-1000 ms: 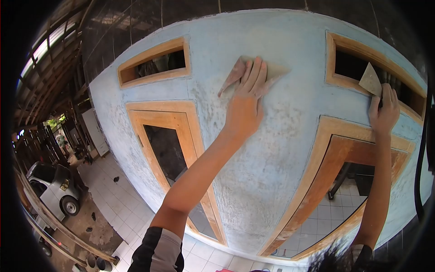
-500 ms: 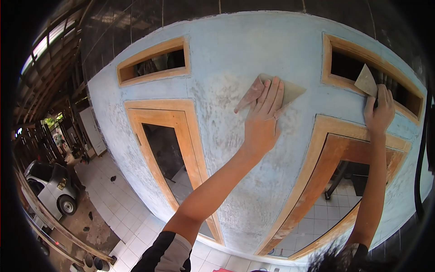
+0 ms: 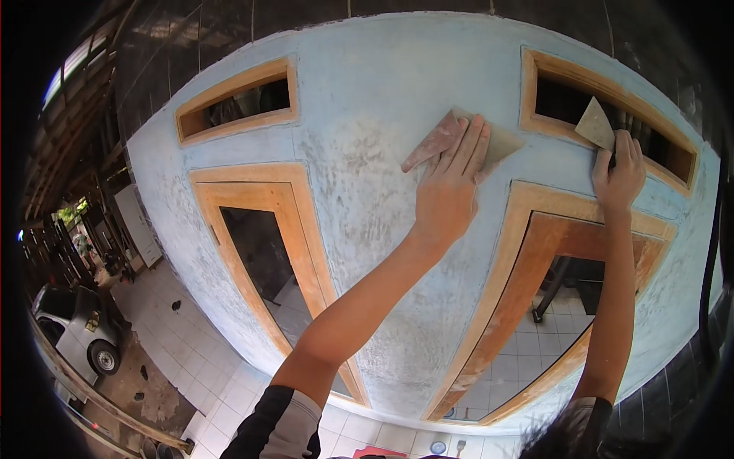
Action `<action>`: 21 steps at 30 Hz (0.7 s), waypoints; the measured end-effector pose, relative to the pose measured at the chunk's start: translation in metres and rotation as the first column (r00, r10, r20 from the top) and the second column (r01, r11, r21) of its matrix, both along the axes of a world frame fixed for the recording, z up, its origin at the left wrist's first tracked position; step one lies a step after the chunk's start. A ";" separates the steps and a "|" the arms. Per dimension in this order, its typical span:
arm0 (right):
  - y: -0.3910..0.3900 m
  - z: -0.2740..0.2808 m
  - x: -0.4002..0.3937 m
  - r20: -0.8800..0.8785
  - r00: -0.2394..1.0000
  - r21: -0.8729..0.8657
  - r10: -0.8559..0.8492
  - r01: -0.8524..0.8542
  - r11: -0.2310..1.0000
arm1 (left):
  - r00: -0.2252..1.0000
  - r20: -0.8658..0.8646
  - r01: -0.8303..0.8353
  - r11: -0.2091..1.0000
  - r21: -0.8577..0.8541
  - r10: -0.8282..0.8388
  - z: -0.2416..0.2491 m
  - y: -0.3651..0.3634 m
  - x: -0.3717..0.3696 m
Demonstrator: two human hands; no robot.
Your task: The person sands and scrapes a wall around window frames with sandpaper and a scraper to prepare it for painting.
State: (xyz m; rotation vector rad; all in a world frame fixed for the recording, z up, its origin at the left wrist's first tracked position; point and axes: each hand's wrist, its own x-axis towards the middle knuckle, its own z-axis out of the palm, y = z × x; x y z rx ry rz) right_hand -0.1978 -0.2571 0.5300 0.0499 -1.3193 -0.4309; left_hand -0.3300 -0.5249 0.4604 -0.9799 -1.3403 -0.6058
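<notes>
My left hand (image 3: 449,187) lies against the pale blue wall (image 3: 367,252), fingers extended over a folded sheet of sandpaper (image 3: 437,141). The sheet is pressed to the wall, with one corner folded up to the left and another sticking out to the right of the fingers. Higher on the right, my right hand (image 3: 623,174) is closed around a putty knife (image 3: 595,127), its handle mostly hidden in the fist. The broad blade points up in front of the right vent opening, and the hand rests by that opening's lower wooden frame (image 3: 566,131).
Below the vents are two wooden-framed openings, a left one (image 3: 312,229) and a right one (image 3: 489,306). Dark tiles (image 3: 306,15) border the wall above. White floor tiles (image 3: 222,382) lie below, with a parked vehicle (image 3: 76,325) at far left.
The left hand and sandpaper have moved to the right along the wall. My right hand keeps its place by the vent with the putty knife. The whole view has shifted slightly.
</notes>
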 end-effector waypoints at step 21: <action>0.004 -0.001 0.000 0.045 0.999 -0.024 0.011 -0.010 1.000 | 0.999 0.050 0.004 0.994 0.110 -0.010 0.113 0.037 0.007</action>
